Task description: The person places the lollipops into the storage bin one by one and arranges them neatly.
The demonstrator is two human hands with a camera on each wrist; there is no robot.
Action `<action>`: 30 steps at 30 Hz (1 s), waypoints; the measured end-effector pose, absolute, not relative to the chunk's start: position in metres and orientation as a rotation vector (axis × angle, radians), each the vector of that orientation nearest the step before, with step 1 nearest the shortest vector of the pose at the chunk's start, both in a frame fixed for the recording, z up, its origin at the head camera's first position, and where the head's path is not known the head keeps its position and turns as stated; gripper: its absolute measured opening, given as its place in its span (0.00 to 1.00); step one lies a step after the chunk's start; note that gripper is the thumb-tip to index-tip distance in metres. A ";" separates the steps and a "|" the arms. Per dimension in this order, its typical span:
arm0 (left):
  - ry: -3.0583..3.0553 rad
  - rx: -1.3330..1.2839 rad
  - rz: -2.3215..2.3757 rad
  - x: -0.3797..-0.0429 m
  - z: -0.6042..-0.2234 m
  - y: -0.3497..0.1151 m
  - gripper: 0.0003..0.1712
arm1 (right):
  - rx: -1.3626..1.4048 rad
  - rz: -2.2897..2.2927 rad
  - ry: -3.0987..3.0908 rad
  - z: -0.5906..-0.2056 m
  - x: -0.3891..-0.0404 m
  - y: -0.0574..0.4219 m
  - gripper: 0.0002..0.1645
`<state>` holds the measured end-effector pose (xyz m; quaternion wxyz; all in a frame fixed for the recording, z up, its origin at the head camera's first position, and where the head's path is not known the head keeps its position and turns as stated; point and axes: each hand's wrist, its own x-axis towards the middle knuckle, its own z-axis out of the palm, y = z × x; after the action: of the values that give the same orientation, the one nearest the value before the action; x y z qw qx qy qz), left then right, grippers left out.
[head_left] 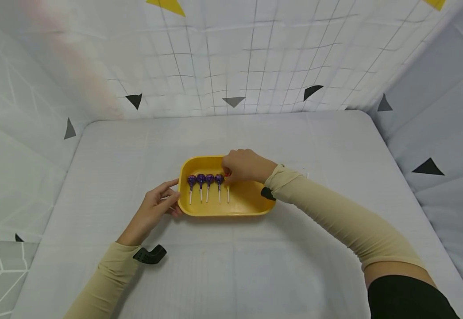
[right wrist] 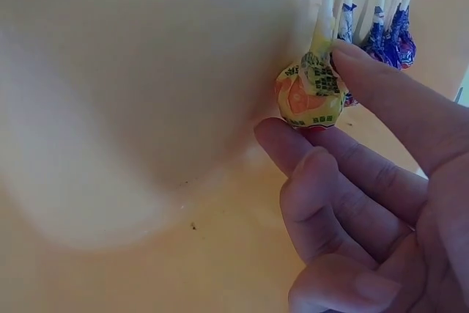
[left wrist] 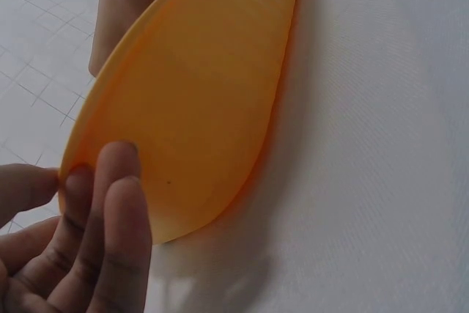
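Observation:
A yellow tray lies on the table, with several purple-wrapped lollipops in a row in its left half, sticks toward the person. At the right end of that row, a lollipop in a yellow wrapper with an orange print is between the thumb and fingers of the right hand. Its head is mostly covered by that hand in the head view. The left hand holds the tray's left end. In the left wrist view, its fingers lie against the outer wall near the rim.
A white cloth covers the table, and pale fabric walls with dark triangles stand at the back and sides. Just above the right forearm shows a thin white tip. A black device sits at the left wrist.

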<state>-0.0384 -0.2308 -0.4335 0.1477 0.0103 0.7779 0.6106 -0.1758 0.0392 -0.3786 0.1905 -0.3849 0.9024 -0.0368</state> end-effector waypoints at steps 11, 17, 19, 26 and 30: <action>2.242 0.034 1.758 -0.038 -0.432 -0.230 0.31 | -1.079 -0.109 2.517 -0.377 -0.177 0.041 0.19; 2.245 0.039 1.755 -0.038 -0.431 -0.230 0.31 | -1.074 -0.102 2.515 -0.377 -0.178 0.041 0.15; 2.242 0.040 1.755 -0.038 -0.432 -0.230 0.31 | -1.067 -0.100 2.513 -0.377 -0.177 0.040 0.13; 2.240 0.031 1.752 -0.038 -0.432 -0.230 0.31 | -1.066 -0.135 2.497 -0.375 -0.176 0.041 0.11; 2.244 0.026 1.749 -0.038 -0.431 -0.230 0.31 | -1.060 -0.151 2.493 -0.373 -0.176 0.041 0.11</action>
<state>-0.0381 -0.2299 -0.4315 0.1475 0.0090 0.7802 0.6079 -0.1758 0.0410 -0.3735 0.2127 -0.3818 0.8978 -0.0542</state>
